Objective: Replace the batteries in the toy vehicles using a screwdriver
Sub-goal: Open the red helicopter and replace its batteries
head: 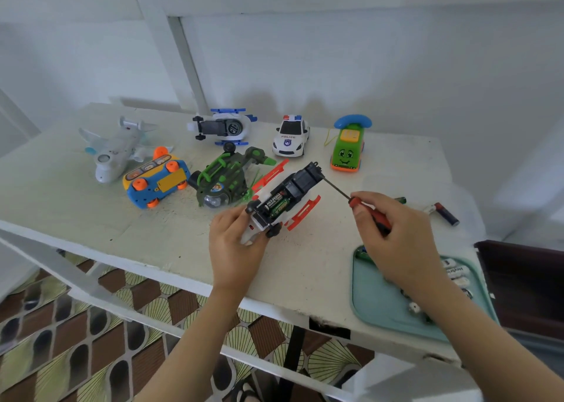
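Observation:
A white toy vehicle with red skids (283, 201) lies belly up on the white table (171, 237). Its battery bay is uncovered and shows green batteries (276, 203); the black cover (308, 174) stands hinged up at the far end. My left hand (236, 237) grips the near end of this toy. My right hand (396, 237) holds a red-handled screwdriver (360, 205), whose thin shaft reaches toward the black cover. Two loose batteries (445, 214) lie on the table behind my right hand.
Behind stand a white plane (117, 151), a blue-orange car on its back (157, 180), a green helicopter (225, 177), a blue-white helicopter (222, 127), a police car (291, 136) and a green phone car (348, 148). A teal tray (381, 304) with batteries sits at right.

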A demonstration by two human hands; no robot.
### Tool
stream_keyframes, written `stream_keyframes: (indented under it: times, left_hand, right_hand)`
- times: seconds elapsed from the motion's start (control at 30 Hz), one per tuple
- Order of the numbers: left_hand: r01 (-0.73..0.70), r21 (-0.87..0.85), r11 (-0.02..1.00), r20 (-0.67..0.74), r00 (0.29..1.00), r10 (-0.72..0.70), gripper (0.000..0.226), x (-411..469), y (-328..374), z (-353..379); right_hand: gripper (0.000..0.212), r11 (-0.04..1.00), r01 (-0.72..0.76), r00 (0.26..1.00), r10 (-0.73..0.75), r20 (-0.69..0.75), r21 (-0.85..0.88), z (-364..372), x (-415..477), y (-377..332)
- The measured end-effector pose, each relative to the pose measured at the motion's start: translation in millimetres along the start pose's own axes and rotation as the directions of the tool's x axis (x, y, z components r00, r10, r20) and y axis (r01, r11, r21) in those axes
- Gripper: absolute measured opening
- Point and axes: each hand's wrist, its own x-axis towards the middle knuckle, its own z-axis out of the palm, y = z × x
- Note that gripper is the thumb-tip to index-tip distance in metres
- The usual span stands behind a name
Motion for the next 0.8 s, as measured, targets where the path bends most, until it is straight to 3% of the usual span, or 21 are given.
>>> stream_keyframes:
  times: [0.13,0.2,0.43,0.8]
  left_hand:
    - [-0.04,0.041,0.998,0.014,0.999,0.04,0.034,13,7,3]
    - [-0.054,0.054,0.997,0.011,0.999,0.054,0.035,22,11,3]
    - [-0.174,0.076,0.982,0.0,0.985,0.175,0.034,46,33,12]
    - [-0.302,-0.061,0.951,0.011,0.953,0.303,0.039,53,74,48]
  right_hand:
    - [0.025,0.991,-0.131,0.991,0.13,0.042,0.01,-6,0,10]
    - [0.017,0.986,-0.162,0.985,0.16,0.058,0.031,-11,0,14]
    - [0.011,0.982,-0.116,0.988,0.129,-0.08,0.152,-27,-12,19]
    - [0.005,0.992,-0.114,0.993,0.114,0.001,0.058,-65,-15,30]
